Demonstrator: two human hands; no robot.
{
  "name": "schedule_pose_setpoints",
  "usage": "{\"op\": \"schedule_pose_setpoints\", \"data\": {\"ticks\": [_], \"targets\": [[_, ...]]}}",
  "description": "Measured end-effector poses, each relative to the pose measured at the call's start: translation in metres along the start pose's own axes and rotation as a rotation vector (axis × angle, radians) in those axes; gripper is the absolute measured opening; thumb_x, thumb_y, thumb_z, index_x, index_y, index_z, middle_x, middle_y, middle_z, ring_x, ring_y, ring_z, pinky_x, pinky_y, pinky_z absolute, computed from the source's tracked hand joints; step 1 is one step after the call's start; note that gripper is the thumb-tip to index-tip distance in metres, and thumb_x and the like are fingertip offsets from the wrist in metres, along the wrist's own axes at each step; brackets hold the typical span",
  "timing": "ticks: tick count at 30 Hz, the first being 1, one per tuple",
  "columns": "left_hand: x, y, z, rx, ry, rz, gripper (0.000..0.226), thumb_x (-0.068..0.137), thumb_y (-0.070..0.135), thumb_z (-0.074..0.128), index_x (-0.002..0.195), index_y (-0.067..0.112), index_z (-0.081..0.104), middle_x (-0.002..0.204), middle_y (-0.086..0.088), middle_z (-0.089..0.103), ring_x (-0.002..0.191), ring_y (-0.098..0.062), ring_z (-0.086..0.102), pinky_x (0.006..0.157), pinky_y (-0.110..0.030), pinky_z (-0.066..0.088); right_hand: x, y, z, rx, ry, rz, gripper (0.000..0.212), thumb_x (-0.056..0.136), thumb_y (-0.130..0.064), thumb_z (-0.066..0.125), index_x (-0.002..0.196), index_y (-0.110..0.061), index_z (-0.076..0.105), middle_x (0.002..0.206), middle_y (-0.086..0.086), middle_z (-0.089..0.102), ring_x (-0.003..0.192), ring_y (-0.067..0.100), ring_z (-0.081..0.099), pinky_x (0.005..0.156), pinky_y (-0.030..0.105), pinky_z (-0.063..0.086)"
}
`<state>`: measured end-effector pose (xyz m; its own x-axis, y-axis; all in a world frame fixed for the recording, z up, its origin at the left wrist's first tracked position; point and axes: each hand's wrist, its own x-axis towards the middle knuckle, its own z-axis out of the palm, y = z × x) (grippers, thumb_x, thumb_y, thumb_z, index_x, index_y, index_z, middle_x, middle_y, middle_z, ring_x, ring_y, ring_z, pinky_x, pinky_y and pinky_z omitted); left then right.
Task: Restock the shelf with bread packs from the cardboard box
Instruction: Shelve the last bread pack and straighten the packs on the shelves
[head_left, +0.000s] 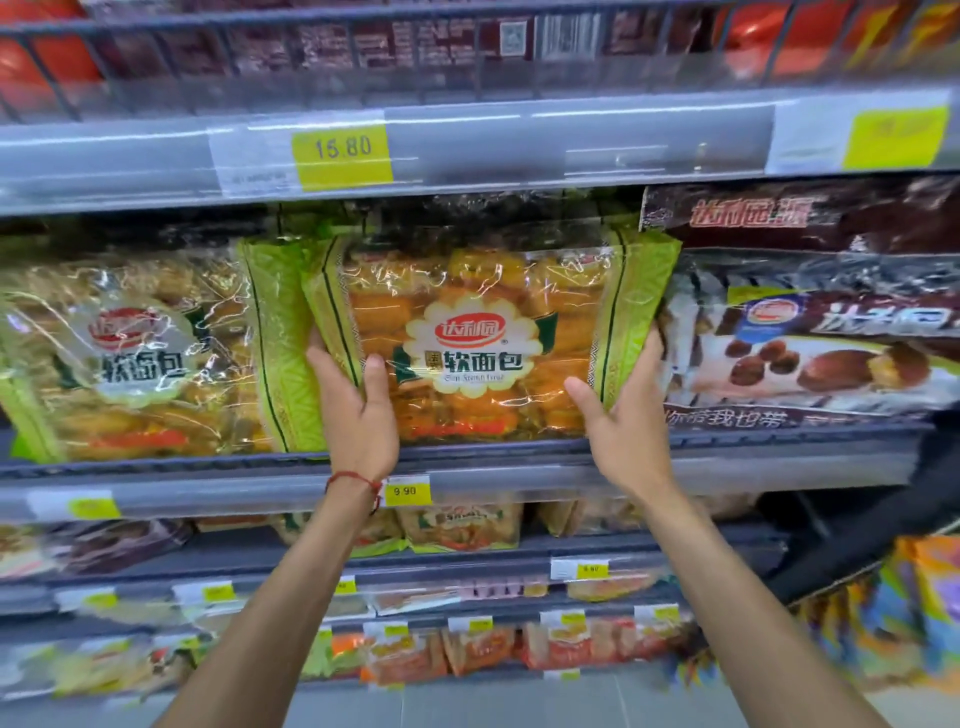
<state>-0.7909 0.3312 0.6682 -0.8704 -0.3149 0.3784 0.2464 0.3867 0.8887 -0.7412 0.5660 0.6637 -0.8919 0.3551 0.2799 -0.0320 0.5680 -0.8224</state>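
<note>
A clear bread pack (478, 332) with green side panels and orange rolls inside stands upright on the middle shelf (727, 457). My left hand (358, 410) grips its lower left side, thumb on the front. My right hand (623, 410) grips its lower right side. A second pack of the same kind (130, 358) leans to the left of it, and another green-sided pack (280, 332) stands just behind the held one. The cardboard box is out of view.
Dark brown snack packs (810, 343) fill the shelf to the right. An upper shelf rail (571, 140) with a yellow 15.80 price tag (343, 150) hangs just above the pack. Lower shelves (467, 556) hold smaller packets. Colourful bags (914, 613) stand at the lower right.
</note>
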Motion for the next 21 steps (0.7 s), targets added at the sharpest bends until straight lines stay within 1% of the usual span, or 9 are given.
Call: {"op": "schedule_pose_setpoints", "data": {"ticks": [1,4,7,9,12,14,16,18,21], "targets": [[-0.001,0.001,0.0,0.009,-0.003,-0.003,0.071,0.105,0.034,0.044,0.158,0.015,0.001,0.165,0.001,0.009,0.138,0.003,0.012,0.114,-0.019,0.011,-0.001,0.0,-0.002,-0.017,-0.006,-0.005,0.097,0.1,-0.039,0.062,0.163,-0.013,-0.007,0.171,0.003,0.009,0.155,0.017,0.015,0.111,0.019,0.013],[-0.004,0.003,-0.002,0.036,-0.01,-0.033,0.071,0.105,0.036,0.042,0.159,0.017,0.0,0.166,0.001,0.008,0.139,0.002,0.011,0.114,-0.021,0.01,-0.002,0.001,-0.007,-0.049,-0.028,-0.021,0.092,0.102,-0.037,0.059,0.163,-0.011,-0.005,0.171,0.005,0.011,0.155,0.02,0.016,0.108,0.02,0.016],[-0.007,0.003,-0.007,0.046,-0.039,-0.084,0.073,0.104,0.041,0.041,0.159,0.017,0.0,0.167,0.001,0.007,0.151,-0.011,0.012,0.118,-0.025,0.011,-0.002,0.001,-0.009,-0.029,-0.045,-0.011,0.09,0.103,-0.032,0.058,0.163,-0.013,-0.006,0.171,0.004,0.01,0.155,0.019,0.015,0.109,0.019,0.013],[-0.009,0.004,-0.01,0.074,-0.05,-0.109,0.072,0.104,0.042,0.041,0.159,0.015,0.004,0.166,-0.002,0.01,0.152,-0.017,0.014,0.12,-0.027,0.012,-0.004,0.0,-0.01,0.011,-0.06,0.008,0.09,0.103,-0.025,0.059,0.163,-0.016,-0.007,0.172,0.001,0.008,0.156,0.018,0.012,0.112,0.019,0.011],[-0.012,0.01,-0.012,0.085,-0.038,-0.142,0.069,0.105,0.03,0.045,0.159,0.012,0.005,0.166,-0.005,0.011,0.153,-0.019,0.014,0.122,-0.029,0.012,-0.01,-0.007,-0.013,0.054,-0.082,0.043,0.088,0.104,-0.012,0.057,0.163,-0.019,-0.008,0.172,-0.005,0.003,0.157,0.012,0.006,0.114,0.018,0.005],[-0.016,0.015,-0.013,0.075,-0.042,-0.159,0.075,0.103,0.022,0.05,0.159,0.012,0.001,0.167,-0.005,0.007,0.153,-0.019,0.01,0.124,-0.033,0.011,-0.017,-0.013,-0.014,0.056,-0.033,0.017,0.085,0.103,-0.011,0.057,0.163,-0.02,-0.003,0.171,-0.006,0.003,0.152,0.003,0.005,0.116,0.016,0.003],[-0.023,0.023,-0.016,0.078,-0.03,-0.102,0.081,0.1,0.019,0.055,0.159,0.012,-0.001,0.167,-0.004,0.003,0.154,-0.019,0.006,0.125,-0.034,0.007,-0.024,-0.021,-0.015,0.06,0.107,-0.039,0.08,0.102,-0.01,0.058,0.163,-0.018,0.008,0.169,-0.005,0.008,0.151,0.002,0.007,0.121,0.021,0.007],[-0.028,0.03,-0.021,0.109,0.019,0.046,0.083,0.096,0.015,0.059,0.158,0.011,0.004,0.166,-0.006,0.007,0.153,-0.023,0.006,0.125,-0.039,0.008,-0.028,-0.031,-0.016,0.024,0.266,-0.129,0.074,0.098,-0.006,0.061,0.16,-0.016,0.021,0.166,0.001,0.016,0.154,0.01,0.013,0.123,0.028,0.014],[-0.02,0.039,-0.028,0.292,0.102,0.275,0.065,0.093,0.016,0.062,0.15,0.01,0.03,0.158,-0.015,0.021,0.149,-0.031,0.016,0.122,-0.045,0.016,-0.026,-0.049,-0.017,-0.103,0.371,-0.323,0.061,0.096,-0.005,0.061,0.152,-0.013,0.038,0.157,0.008,0.031,0.149,0.023,0.028,0.122,0.033,0.024]]}}
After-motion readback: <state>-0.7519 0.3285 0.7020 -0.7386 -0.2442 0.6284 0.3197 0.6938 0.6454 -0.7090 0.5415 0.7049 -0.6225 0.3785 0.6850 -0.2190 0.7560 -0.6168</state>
